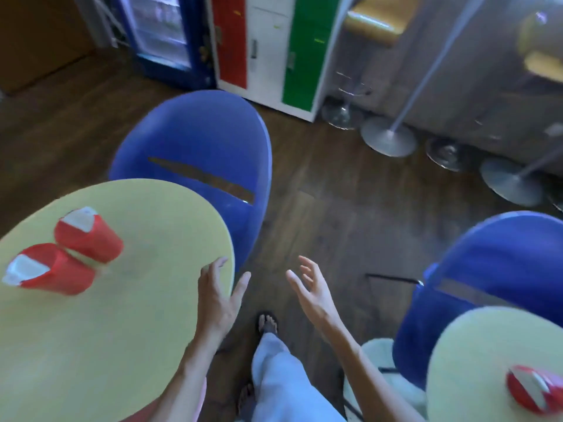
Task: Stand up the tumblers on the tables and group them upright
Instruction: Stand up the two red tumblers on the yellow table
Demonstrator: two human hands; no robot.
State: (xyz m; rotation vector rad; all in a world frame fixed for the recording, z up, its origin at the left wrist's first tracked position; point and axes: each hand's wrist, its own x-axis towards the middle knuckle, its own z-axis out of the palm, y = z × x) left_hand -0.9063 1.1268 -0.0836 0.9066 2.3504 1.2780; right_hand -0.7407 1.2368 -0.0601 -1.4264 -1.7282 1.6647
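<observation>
Two red tumblers with white insides stand upright and side by side on the round yellow table (91,345) at the left: one (88,234) behind, the other (50,271) in front, touching or nearly so. A third red tumbler (534,389) is on a second yellow table (472,360) at the lower right; blur hides whether it stands or lies. My left hand (221,295) is open, fingers spread over the left table's right edge. My right hand (313,290) is open in the air between the tables, holding nothing.
A blue chair (201,141) stands behind the left table and another blue chair (502,269) behind the right one. Dark wood floor lies between the tables, where my leg and sandalled foot (268,324) show. Lockers, a drinks fridge and bar stool bases line the far side.
</observation>
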